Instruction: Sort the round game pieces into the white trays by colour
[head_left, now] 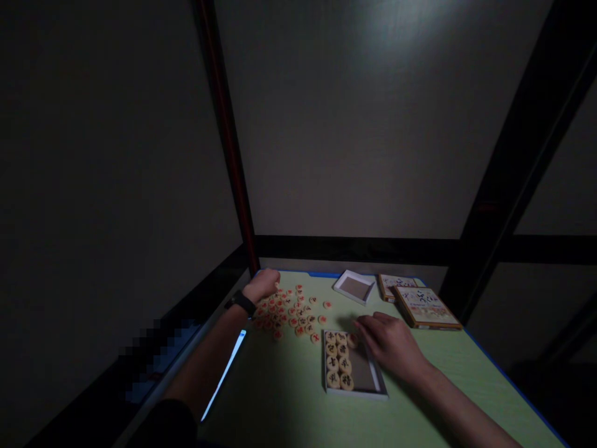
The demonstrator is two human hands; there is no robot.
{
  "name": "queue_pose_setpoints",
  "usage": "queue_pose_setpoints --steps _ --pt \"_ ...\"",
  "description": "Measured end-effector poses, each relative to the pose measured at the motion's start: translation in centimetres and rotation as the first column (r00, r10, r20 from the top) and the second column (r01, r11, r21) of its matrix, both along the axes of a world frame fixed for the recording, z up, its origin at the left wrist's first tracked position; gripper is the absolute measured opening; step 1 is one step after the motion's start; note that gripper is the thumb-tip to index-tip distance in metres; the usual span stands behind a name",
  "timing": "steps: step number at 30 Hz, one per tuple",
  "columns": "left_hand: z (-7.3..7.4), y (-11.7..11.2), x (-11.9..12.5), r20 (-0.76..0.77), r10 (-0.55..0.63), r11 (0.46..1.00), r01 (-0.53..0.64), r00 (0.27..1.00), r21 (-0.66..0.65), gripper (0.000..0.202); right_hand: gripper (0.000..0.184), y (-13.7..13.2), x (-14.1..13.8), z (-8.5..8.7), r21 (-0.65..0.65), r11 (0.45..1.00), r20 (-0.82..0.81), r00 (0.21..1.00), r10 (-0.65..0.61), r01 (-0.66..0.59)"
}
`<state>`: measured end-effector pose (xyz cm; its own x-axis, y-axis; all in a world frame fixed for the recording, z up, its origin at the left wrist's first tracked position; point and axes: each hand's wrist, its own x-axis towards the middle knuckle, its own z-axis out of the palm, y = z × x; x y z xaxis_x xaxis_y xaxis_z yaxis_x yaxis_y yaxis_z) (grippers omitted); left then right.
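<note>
My left hand (263,284) is closed at the far left of the table, with a pale edge at its fingertips that I cannot make out. Beside it lies a loose spread of round wooden Chinese chess pieces (293,312), marked in red or black. My right hand (389,342) reaches over the right rim of a shallow white box (366,393), its fingers bent together; whatever they pinch is hidden. Two columns of black-marked pieces (344,364) fill the box's left side. A red-marked piece (352,340) lies near my right fingertips at the box's far end.
Another shallow white box (357,287) sits at the table's back. Two printed flat boxes (426,306) lie overlapping at the back right. A device with a bright screen (224,373) lies along the left edge. Walls (345,155) rise close behind the green table (280,386).
</note>
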<state>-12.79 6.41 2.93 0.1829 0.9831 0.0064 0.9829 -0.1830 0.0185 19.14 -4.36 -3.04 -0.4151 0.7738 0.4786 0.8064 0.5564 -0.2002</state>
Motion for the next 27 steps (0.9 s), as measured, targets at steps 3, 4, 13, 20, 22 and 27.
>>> queue_pose_setpoints --steps 3,4,13,20,22,27 --pt "0.9 -1.5 2.9 0.056 -0.114 0.993 0.112 0.992 0.042 0.026 0.03 0.3 -0.1 -0.1 -0.07 0.997 -0.225 0.974 0.016 -0.033" --pt "1.1 -2.2 4.3 0.078 -0.164 0.986 0.161 0.983 0.049 0.026 0.027 0.3 -0.2 -0.2 -0.091 0.994 -0.29 0.956 0.034 -0.063" --pt "-1.0 -7.8 13.7 0.552 -0.447 0.882 0.451 0.704 0.137 0.015 0.026 0.6 0.0 -0.1 -0.104 0.967 -0.41 0.896 0.172 -0.233" --pt "-5.4 -6.9 14.4 0.934 -0.172 0.914 0.404 0.312 0.033 0.017 0.017 0.9 0.4 -0.3 -0.003 0.971 -0.306 0.925 0.227 -0.239" --pt "-6.3 -6.5 14.5 0.985 -0.075 0.911 0.412 0.157 0.004 0.024 0.017 1.0 0.5 -0.3 0.012 0.971 -0.329 0.916 0.228 -0.238" --pt "-6.8 -6.1 14.2 0.999 0.031 0.911 0.413 -0.008 -0.025 0.034 0.014 1.4 0.5 -0.4 0.018 0.978 -0.436 0.879 0.193 -0.206"
